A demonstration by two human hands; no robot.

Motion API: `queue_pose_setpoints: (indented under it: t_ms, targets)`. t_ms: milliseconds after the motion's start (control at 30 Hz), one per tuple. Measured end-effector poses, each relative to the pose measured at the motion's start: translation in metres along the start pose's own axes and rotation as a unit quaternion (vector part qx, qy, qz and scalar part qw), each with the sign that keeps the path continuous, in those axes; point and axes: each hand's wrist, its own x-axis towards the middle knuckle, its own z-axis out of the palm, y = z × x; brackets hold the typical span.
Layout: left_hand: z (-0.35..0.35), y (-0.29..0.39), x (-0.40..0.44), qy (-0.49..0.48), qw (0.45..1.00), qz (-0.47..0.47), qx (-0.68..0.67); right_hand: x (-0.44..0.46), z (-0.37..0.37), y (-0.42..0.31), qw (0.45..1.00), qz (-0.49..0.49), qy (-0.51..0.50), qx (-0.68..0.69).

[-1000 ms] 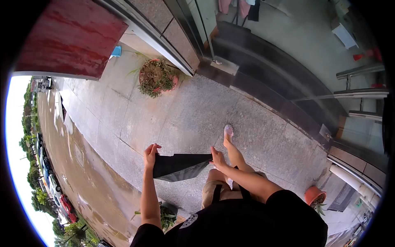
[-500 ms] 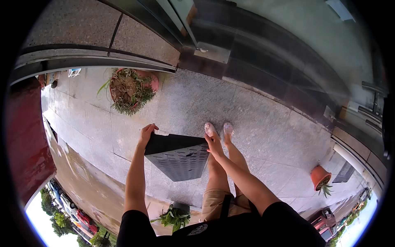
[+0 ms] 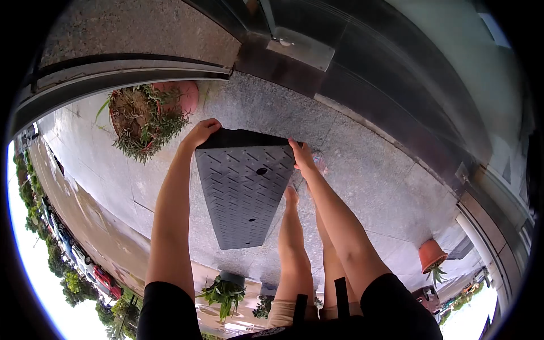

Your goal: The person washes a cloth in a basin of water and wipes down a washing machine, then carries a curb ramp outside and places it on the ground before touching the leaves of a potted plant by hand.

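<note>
A black curb ramp [image 3: 241, 184] with a raised tread pattern and several round holes is held out in front of my legs, its treaded face toward me. My left hand [image 3: 204, 133] is closed around the corner at the left end of its thick edge. At the opposite end of that edge, my right hand [image 3: 302, 156] grips the corner, thumb on top. Parts of the fingers on both hands are hidden behind the ramp. My feet are partly covered by the ramp and my right arm.
A wide potted plant [image 3: 139, 122] stands beyond my left hand. Dark stone steps [image 3: 374, 85] run along the glass front ahead. An orange pot [image 3: 432, 255] is to the right, and a grey pot with a leafy plant [image 3: 224, 292] sits behind, on grey paving [image 3: 368, 187].
Both hands have moved forward with the curb ramp, which is tilted so that more of its treaded face shows. My view has shifted closer to the steps.
</note>
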Motion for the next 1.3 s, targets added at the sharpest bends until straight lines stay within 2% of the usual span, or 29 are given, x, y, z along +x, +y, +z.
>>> queue_pose_setpoints:
  t_ms: [67, 167, 200, 267, 367, 433, 500, 567, 667, 700, 733, 800, 867, 933, 1033, 1067, 1133, 1167, 1200, 1233, 1300]
  targets:
    - [-0.001, -0.02, 0.039, -0.008, 1.0, 0.005, 0.016, 0.017, -0.001, -0.016, 0.999, 0.031, -0.019, 0.016]
    - [-0.003, -0.038, 0.087, -0.042, 0.999, 0.001, 0.005, 0.056, 0.002, -0.024, 0.999, 0.029, -0.028, -0.009]
    - [-0.004, -0.041, 0.1, -0.049, 0.999, -0.018, 0.01, 0.073, 0.009, -0.018, 1.0, -0.003, 0.008, -0.004]
    - [-0.006, -0.052, 0.124, -0.045, 0.998, -0.009, 0.042, 0.102, 0.016, -0.017, 1.0, 0.004, -0.014, 0.0]
    - [-0.005, -0.073, 0.155, -0.047, 0.995, -0.019, 0.085, 0.164, 0.035, 0.019, 0.995, -0.098, 0.004, -0.015]
    - [0.0, -0.078, 0.165, -0.052, 0.993, -0.04, 0.094, 0.183, 0.043, 0.031, 0.994, -0.087, 0.032, -0.055]
    - [0.006, -0.085, 0.17, -0.046, 0.992, -0.039, 0.106, 0.192, 0.05, 0.041, 0.992, -0.095, 0.056, -0.067]
    - [0.011, -0.094, 0.172, -0.056, 0.993, -0.055, 0.084, 0.195, 0.049, 0.049, 0.989, -0.105, 0.012, -0.104]
    - [0.013, -0.131, 0.174, -0.005, 0.995, 0.016, 0.096, 0.165, 0.044, 0.028, 0.964, -0.182, -0.016, -0.192]
    - [0.005, -0.127, 0.166, 0.024, 0.988, -0.063, 0.14, 0.15, 0.044, 0.023, 0.95, -0.218, -0.02, -0.224]
    - [-0.002, -0.115, 0.149, 0.074, 0.957, -0.077, 0.268, 0.136, 0.043, 0.025, 0.956, -0.229, -0.021, -0.183]
    - [-0.003, -0.13, 0.11, 0.276, 0.909, 0.088, 0.301, 0.108, 0.041, 0.027, 0.961, -0.257, -0.021, -0.094]
    - [0.009, -0.121, 0.06, 0.3, 0.935, 0.1, 0.157, 0.097, 0.033, 0.059, 0.969, -0.238, -0.015, -0.06]
    - [0.037, -0.137, 0.007, 0.311, 0.946, 0.027, 0.082, 0.073, 0.01, 0.1, 0.982, -0.182, -0.007, -0.06]
    - [0.117, -0.172, -0.083, 0.261, 0.952, -0.128, -0.098, 0.018, -0.047, 0.16, 0.981, -0.151, 0.024, -0.123]
    - [0.152, -0.193, -0.117, 0.232, 0.952, -0.178, -0.088, 0.007, -0.07, 0.201, 0.989, -0.07, 0.042, -0.126]
    - [0.22, -0.198, -0.187, 0.15, 0.925, -0.295, -0.185, -0.04, -0.128, 0.251, 0.991, -0.006, 0.072, -0.112]
    - [0.251, -0.196, -0.224, 0.074, 0.926, -0.333, -0.163, -0.064, -0.162, 0.28, 0.99, 0.016, 0.076, -0.12]
    - [0.28, -0.199, -0.258, 0.008, 0.919, -0.362, -0.156, -0.097, -0.191, 0.291, 0.99, 0.052, 0.093, -0.089]
    - [0.305, -0.191, -0.294, -0.031, 0.899, -0.383, -0.211, -0.133, -0.221, 0.306, 0.98, 0.084, 0.118, -0.135]
    - [0.334, -0.156, -0.349, -0.072, 0.884, -0.378, -0.266, -0.203, -0.276, 0.347, 0.976, 0.105, 0.157, -0.112]
